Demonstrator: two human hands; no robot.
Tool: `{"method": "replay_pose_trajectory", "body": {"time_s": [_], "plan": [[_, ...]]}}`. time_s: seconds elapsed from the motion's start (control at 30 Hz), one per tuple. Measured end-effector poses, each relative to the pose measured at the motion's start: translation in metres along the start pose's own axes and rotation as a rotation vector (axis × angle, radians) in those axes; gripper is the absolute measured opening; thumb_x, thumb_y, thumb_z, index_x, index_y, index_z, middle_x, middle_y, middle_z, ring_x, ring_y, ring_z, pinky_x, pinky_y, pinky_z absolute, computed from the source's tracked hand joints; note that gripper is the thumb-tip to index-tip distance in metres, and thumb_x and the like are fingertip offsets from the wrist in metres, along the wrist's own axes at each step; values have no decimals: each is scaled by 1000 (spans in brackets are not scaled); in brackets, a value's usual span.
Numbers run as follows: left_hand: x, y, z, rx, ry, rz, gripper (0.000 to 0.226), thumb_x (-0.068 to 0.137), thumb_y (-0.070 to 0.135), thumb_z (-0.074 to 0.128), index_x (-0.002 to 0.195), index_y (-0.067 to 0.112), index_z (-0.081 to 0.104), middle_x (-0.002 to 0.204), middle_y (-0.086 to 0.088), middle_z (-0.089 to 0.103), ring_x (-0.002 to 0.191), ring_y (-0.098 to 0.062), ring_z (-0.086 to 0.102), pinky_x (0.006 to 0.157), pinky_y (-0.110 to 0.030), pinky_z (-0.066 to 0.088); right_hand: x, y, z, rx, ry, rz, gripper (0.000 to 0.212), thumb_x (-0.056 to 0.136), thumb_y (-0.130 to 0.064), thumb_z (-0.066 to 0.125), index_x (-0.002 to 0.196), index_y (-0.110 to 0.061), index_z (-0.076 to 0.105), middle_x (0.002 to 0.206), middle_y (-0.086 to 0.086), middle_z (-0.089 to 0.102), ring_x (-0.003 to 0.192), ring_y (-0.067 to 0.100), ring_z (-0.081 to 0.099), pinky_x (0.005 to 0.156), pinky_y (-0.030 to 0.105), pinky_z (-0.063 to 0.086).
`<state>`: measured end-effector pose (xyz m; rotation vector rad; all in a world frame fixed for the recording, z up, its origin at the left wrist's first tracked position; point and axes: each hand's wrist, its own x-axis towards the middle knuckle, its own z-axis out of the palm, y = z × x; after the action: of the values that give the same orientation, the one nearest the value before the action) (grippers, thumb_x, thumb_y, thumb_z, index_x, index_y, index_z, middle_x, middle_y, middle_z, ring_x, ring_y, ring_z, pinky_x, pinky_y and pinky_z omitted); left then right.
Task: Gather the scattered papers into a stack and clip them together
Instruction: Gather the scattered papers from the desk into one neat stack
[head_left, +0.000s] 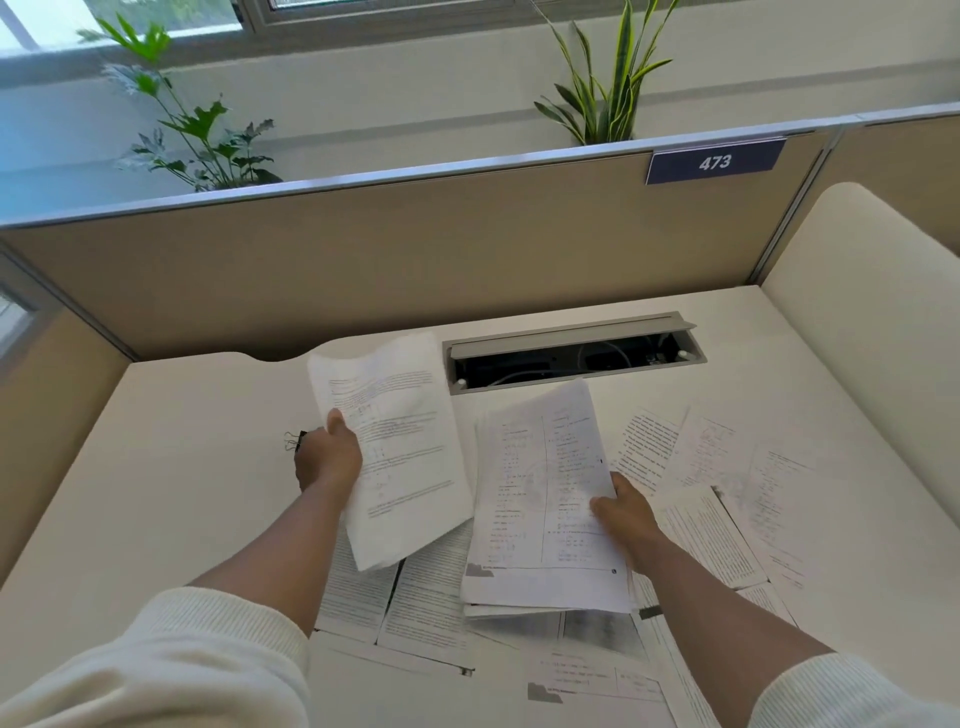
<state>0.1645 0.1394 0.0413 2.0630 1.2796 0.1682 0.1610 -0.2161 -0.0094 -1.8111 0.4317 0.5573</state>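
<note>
- Left hand (328, 457) closed on a small batch of sheets (395, 447), thumb on top, lifted clear of the desk (171, 467) and bowed at the far edge.
- Right hand (626, 512) clamped on a second, thicker batch (540, 499), thumb pressed on the printed face, near edge sagging toward the papers beneath.
- Hands held apart, the two batches side by side, barely touching or slightly overlapped at their inner edges; not yet merged into one stack.
- Still spread flat on the desk: loose sheets (727, 467) fanned out to the right, and more loose pages (415, 608) lying under and in front of both forearms.
- Black binder clip (295, 440) resting on the desk just beside the left hand, partly hidden behind the knuckles, untouched and not on any paper.
- Judged as roughly midway through gathering: some pages collected, many more left to pick up.
- Left to do, by that reading: joining the two batches, collecting the remainder, squaring the edges, then fitting the clip.
- Open cable tray (571, 358) at the back of the desk, clear of the work.
</note>
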Motion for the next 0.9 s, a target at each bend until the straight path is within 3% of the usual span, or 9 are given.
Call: {"method": "replay_pose_trajectory", "body": {"time_s": [0.07,0.17,0.23,0.33,0.43,0.53,0.67,0.8,0.9], "plan": [[4,5,-5,-199,-69,-125,53,99,53,38,102,4,58,109,-17,67,91,-36,64,85,-44,55,-1,-1,0,-1,-6,-2,40,83,-4,46,115,-27,54,103,-6,63,93,21,63,79,37,56],[1,12,-13,-442,-327,-285,52,98,50,47,120,3,55,112,-15,68,94,-33,68,85,-45,58,-2,-4,1,5,-16,-3,40,83,-4,47,115,-27,55,101,-8,63,93,19,63,75,33,54],[-4,16,-16,-486,-512,-316,46,99,48,49,112,5,59,105,-16,73,90,-34,72,80,-49,60,-4,-6,3,15,-35,-1,39,84,-4,47,115,-28,54,100,-9,63,92,17,63,70,30,54],[-13,21,-16,-504,-664,-316,42,98,48,52,101,8,63,95,-15,76,83,-32,74,68,-44,61,-5,-9,5,26,-58,-8,38,85,-4,48,114,-27,54,101,-7,63,92,18,64,72,31,55],[-21,19,-7,-417,-699,-231,51,96,54,51,107,6,66,99,-13,76,87,-30,73,67,-39,61,-6,-13,7,57,-74,-3,40,83,-4,49,114,-27,56,104,-3,65,92,20,65,71,32,56],[-28,14,6,-280,-676,-108,56,97,58,46,117,8,65,109,-11,73,95,-29,71,84,-41,58,-6,-16,7,124,-110,23,39,85,-2,50,114,-27,57,104,-6,65,93,20,65,67,30,55],[-40,5,17,-313,-730,-20,52,88,60,59,115,17,65,105,-5,75,93,-24,72,81,-39,59,-1,-18,11,223,-178,71,39,90,1,51,116,-28,58,110,-4,67,101,24,64,86,42,55],[-50,-3,24,-386,-833,-46,60,64,47,87,113,17,70,104,-6,77,95,-27,74,81,-46,60,0,-19,15,339,-240,71,41,90,1,52,120,-27,60,114,2,70,104,29,66,90,47,54],[-51,-5,26,-442,-910,-77,62,64,32,90,119,13,69,111,-10,75,102,-30,72,89,-52,57,-1,-23,16,399,-231,69,38,89,0,50,116,-24,62,110,6,72,101,32,67,90,50,54]]}}
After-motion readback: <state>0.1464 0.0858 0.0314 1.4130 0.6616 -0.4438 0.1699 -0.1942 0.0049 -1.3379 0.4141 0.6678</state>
